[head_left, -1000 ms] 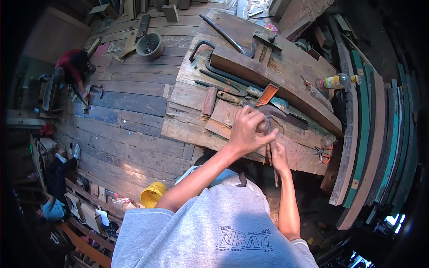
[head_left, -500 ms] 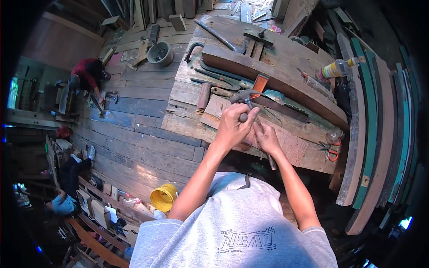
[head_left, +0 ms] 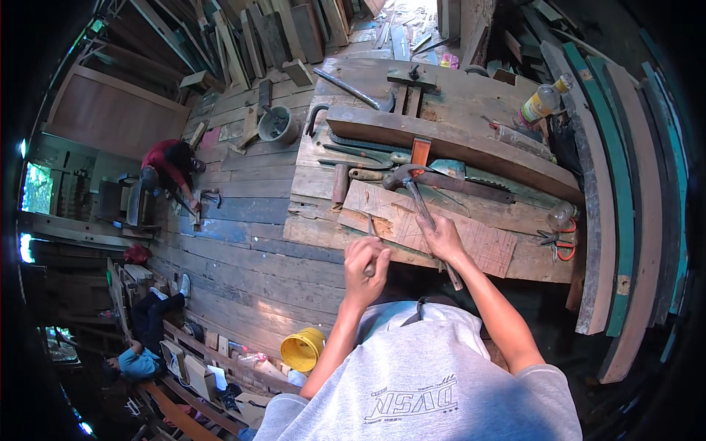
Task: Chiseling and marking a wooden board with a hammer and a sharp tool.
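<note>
My right hand is wrapped around the wooden handle of a claw hammer. The hammer's head is raised over the far edge of a reddish board on the workbench. Closed around a chisel, my left hand is at the near left edge of that board. The chisel's handle end pokes out of the fist, and its thin blade points away from me toward a rough, splintered cut in the wood. Whether the tip touches the wood I cannot tell.
Behind the board lie a handsaw, a wooden mallet-like block, pliers and an orange-faced block. A long thick beam crosses the bench. Red-handled scissors lie right. Another person crouches far left.
My left hand has moved away from the hammer, down and left to the board's near edge. The hammer's head now shows clear of that hand. The whole view has shifted slightly.
</note>
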### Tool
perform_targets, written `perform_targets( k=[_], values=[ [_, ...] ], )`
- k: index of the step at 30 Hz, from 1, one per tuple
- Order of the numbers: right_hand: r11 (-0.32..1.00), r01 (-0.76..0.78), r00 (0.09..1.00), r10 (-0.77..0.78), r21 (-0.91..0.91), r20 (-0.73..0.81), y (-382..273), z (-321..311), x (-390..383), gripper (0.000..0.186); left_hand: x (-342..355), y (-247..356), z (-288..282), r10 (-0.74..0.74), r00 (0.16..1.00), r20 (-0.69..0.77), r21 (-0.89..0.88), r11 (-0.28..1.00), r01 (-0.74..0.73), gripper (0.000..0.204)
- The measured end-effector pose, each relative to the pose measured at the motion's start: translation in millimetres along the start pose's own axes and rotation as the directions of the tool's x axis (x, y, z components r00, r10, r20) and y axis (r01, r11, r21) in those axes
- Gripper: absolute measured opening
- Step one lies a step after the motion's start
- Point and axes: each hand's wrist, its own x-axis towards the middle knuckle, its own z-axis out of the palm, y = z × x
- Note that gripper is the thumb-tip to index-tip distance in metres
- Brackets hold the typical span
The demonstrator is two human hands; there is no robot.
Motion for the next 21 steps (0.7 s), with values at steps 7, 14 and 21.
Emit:
perform_targets(
  k=[7, 14, 21],
  values=[
    [1.0, 0.024, 0.999, -0.024, 0.002, -0.035, 10, 2, 4, 0.05, 99, 1, 40, -0.128, 0.964, 0.233, 0.11, 0.988, 0.105, 0.036],
    [0.999, 0.042, 0.999, -0.042, 0.027, -0.027, 12, 9, 7, 0.053, 173, -73, 5, -0.436, 0.851, 0.292, -0.382, 0.763, 0.522, 0.037],
    [1.0, 0.017, 0.998, -0.016, 0.008, -0.065, 19, 6, 2, 0.054, 48, -40, -8, -0.226, 0.974, -0.022, -0.277, 0.937, 0.211, 0.035]
  ],
)
